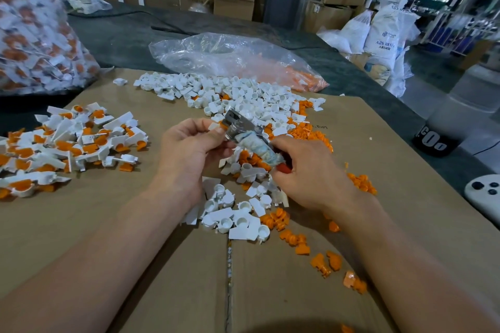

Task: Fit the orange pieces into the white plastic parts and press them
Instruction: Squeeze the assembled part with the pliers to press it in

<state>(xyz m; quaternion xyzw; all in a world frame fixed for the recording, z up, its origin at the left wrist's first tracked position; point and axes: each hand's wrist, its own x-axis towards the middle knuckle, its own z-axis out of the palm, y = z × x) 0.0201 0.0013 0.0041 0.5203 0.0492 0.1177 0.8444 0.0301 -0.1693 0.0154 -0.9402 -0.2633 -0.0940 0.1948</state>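
Observation:
My left hand point(189, 149) pinches a small white plastic part point(215, 126) between thumb and fingers, held up against the metal jaws of pliers point(238, 124). My right hand point(305, 170) grips the pliers by their cloth-wrapped, red-tipped handles point(263, 150). Below both hands lies a heap of loose white parts point(238, 217) on the cardboard sheet point(108, 224). Loose orange pieces point(322, 259) trail off to the right. Whether an orange piece sits in the held part is hidden.
A pile of white parts fitted with orange pieces point(73, 143) lies at the left. More white parts point(230, 92) spread behind my hands, with a clear bag of orange pieces point(243, 59) beyond. A big bag of joined parts point(35, 35) stands far left. A white controller point(484, 192) rests at the right edge.

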